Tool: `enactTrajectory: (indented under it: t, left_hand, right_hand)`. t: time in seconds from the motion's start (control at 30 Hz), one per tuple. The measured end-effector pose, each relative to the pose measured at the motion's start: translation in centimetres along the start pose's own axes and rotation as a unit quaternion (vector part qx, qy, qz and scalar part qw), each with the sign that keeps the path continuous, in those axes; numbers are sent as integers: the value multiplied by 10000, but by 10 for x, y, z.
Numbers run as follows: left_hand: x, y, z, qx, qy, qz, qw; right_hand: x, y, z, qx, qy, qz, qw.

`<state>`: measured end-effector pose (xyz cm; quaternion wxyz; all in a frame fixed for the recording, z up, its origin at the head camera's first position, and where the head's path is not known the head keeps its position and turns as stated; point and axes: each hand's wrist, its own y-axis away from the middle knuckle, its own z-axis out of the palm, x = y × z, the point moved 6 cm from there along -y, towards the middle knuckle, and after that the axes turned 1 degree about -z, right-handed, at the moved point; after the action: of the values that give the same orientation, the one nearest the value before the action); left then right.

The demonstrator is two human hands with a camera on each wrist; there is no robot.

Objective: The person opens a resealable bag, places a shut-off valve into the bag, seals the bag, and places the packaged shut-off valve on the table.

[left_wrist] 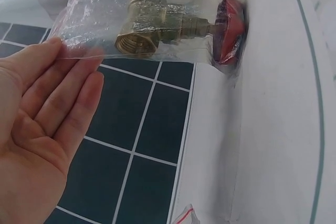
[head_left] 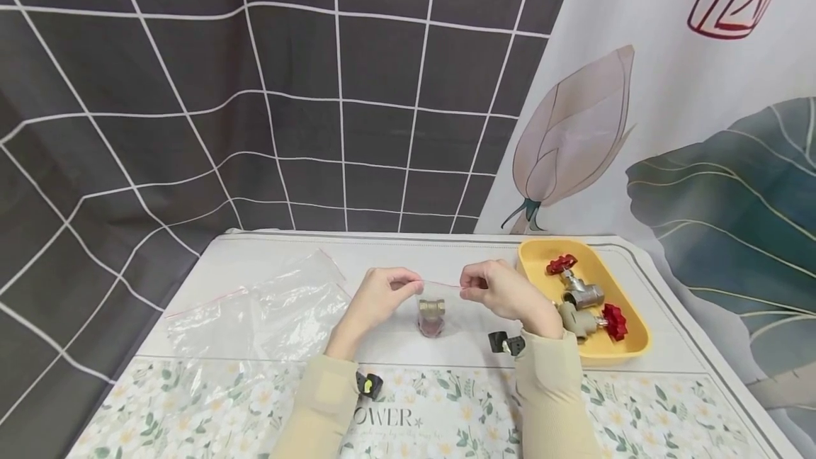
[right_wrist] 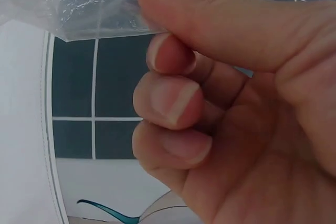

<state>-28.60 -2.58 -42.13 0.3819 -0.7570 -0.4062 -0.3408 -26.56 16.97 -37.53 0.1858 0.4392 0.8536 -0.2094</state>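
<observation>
A clear zip bag [head_left: 446, 292] hangs upright between both hands over the middle of the table. Inside it is a brass valve [left_wrist: 144, 22] with a red handwheel [left_wrist: 229, 30], the wheel at the bottom of the bag. My left hand [head_left: 377, 296] pinches one top corner between thumb and forefinger, its other fingers fairly straight. The opposite top corner is pinched by my right hand [head_left: 500, 290], thumb over forefinger, the remaining fingers curled in. A red strip runs along the bag's top edge between the fingertips.
To the right, a yellow tray [head_left: 532, 255] holds two more valves: a metal one [head_left: 583, 292] and a beige one [head_left: 576, 321], both with red handwheels. Several flat clear zip bags [head_left: 287, 310] lie on the left. A floral mat [head_left: 440, 402] covers the table's near part.
</observation>
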Motion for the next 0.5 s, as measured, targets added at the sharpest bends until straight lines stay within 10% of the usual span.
enactTrajectory:
  t: [0.5]
  left_hand:
    - [-1, 0, 0, -7, 24, 35, 10000]
  right_hand:
    - [4, 6, -2, -201, -129, 157, 9996]
